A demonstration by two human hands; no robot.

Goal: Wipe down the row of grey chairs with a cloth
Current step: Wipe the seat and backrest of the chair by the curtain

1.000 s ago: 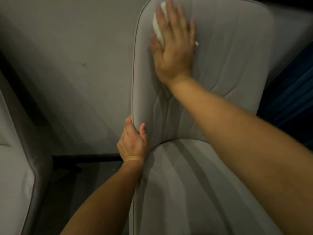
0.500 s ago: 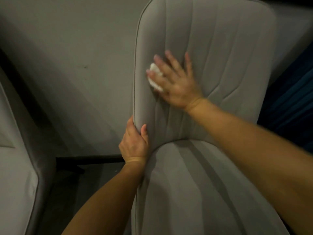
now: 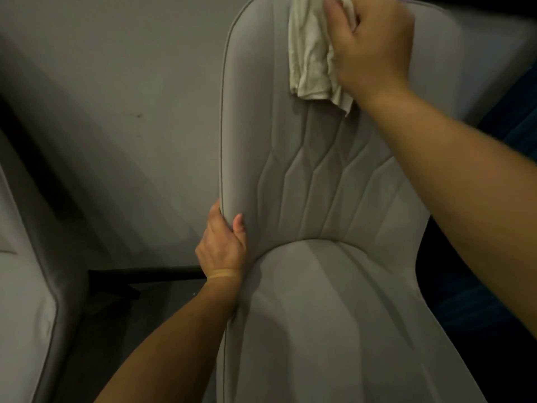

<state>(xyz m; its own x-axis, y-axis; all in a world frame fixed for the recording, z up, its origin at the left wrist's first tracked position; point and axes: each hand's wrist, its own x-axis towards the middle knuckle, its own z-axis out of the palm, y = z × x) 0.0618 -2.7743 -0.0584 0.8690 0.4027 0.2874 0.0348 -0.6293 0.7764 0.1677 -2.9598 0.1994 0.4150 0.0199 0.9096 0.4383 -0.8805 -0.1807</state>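
A grey upholstered chair (image 3: 319, 301) with quilted stitching fills the middle of the view, its backrest rising toward the top. My right hand (image 3: 369, 45) is up near the top of the backrest and grips a crumpled white cloth (image 3: 311, 53), which hangs down against the fabric. My left hand (image 3: 223, 245) holds the left edge of the backrest where it meets the seat, thumb on the front and fingers wrapped behind.
A second grey chair (image 3: 23, 301) stands at the left edge. A grey wall (image 3: 116, 112) is behind both, with a dark floor strip (image 3: 116, 292) between them. Something dark blue (image 3: 517, 117) lies to the right.
My right hand has gone from mid-backrest up to the top and now bunches the cloth in curled fingers instead of pressing it flat. My left hand keeps its hold.
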